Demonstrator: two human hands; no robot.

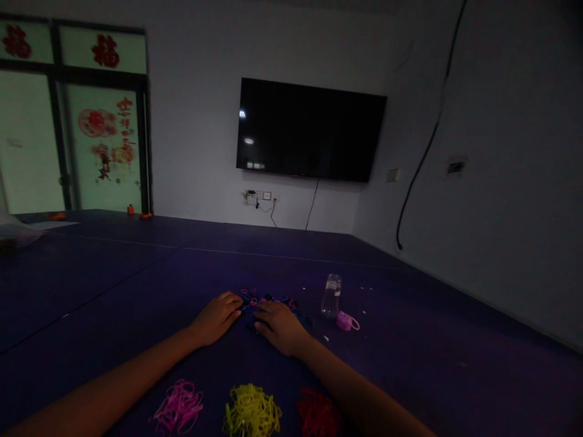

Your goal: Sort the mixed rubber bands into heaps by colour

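Note:
A mixed pile of dark blue and pink rubber bands [254,300] lies on the purple surface in front of me. My left hand [217,317] rests at the pile's left edge, fingers stretched out and touching it. Over the pile's right part lies my right hand [283,326], palm down with its fingers spread, hiding some of the bands. Nearer to me are three sorted heaps: pink bands [178,406], yellow bands [253,410] and red bands [317,414]. My right forearm passes close by the red heap.
A clear bottle [332,296] stands right of the pile, with a pink looped cap [347,321] beside it. White scraps dot the surface. Orange items [145,215] and a plastic bag [18,232] lie far left. A television [311,130] hangs on the wall.

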